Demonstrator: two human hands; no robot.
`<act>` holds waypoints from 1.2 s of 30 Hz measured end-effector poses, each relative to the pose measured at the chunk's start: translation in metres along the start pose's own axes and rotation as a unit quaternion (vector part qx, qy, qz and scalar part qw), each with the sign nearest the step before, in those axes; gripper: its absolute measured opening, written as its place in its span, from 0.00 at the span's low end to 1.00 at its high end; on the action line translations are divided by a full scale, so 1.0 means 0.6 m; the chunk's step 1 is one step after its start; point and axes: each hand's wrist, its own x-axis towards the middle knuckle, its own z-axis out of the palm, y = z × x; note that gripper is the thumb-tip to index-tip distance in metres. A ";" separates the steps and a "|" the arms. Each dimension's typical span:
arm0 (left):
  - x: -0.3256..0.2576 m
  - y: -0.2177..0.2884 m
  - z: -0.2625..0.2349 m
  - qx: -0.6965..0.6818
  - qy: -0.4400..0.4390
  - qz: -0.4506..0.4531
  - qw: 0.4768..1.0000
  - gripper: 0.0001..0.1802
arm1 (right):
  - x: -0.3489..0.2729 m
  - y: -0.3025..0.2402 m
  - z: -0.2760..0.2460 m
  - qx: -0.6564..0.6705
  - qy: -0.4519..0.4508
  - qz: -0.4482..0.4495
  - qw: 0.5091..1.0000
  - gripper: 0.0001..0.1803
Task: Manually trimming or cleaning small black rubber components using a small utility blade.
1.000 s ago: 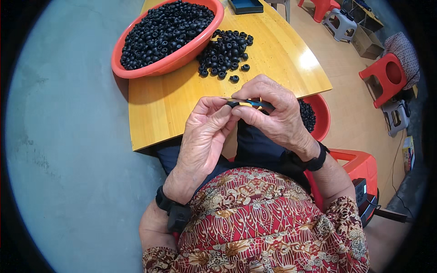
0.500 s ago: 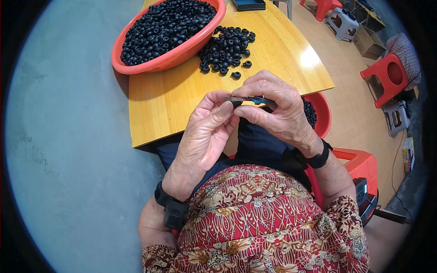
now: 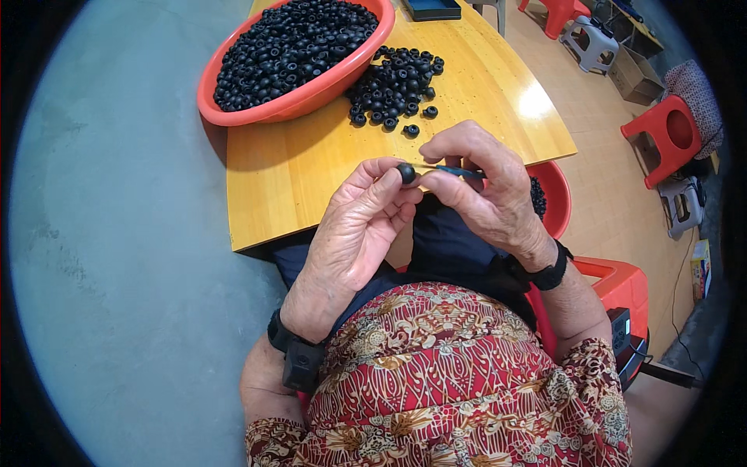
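Between the thumb and fingers of my left hand (image 3: 350, 233) is a small round black rubber-like piece (image 3: 406, 173), held over the table's near edge. My right hand (image 3: 498, 202) is closed round a small blue-handled cutting tool (image 3: 461, 170), its slim metal tip pointing at the black piece. Whether the tip touches the piece I cannot tell, nor whether the tool has one blade or two. Beyond my hands, a loose pile of similar black pieces (image 3: 401, 86) with round holes lies on the yellow wooden table (image 3: 288, 179).
A large red-orange basin (image 3: 299, 100) heaped with black pieces stands on the table's far left. A dark tray (image 3: 433, 9) sits at the far edge. Below the table's right side is another red basin (image 3: 557, 198) with black pieces. Stools (image 3: 661, 140) stand at right.
The cutting tool has drawn slightly right, off the top of the black piece, and my right fingers have loosened a little. More of the piece's rounded side now shows in my left fingers.
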 end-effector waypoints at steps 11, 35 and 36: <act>-0.008 0.000 0.012 -0.051 0.014 0.021 0.998 0.04 | -0.003 -0.004 0.005 -0.140 0.044 -0.135 0.980 0.15; -0.008 -0.007 0.008 -0.090 0.000 0.015 0.996 0.08 | -0.004 0.004 0.008 -0.193 0.041 -0.147 0.969 0.18; -0.009 -0.007 0.007 -0.090 0.000 0.015 0.996 0.08 | -0.004 0.006 0.009 -0.194 0.046 -0.149 0.969 0.17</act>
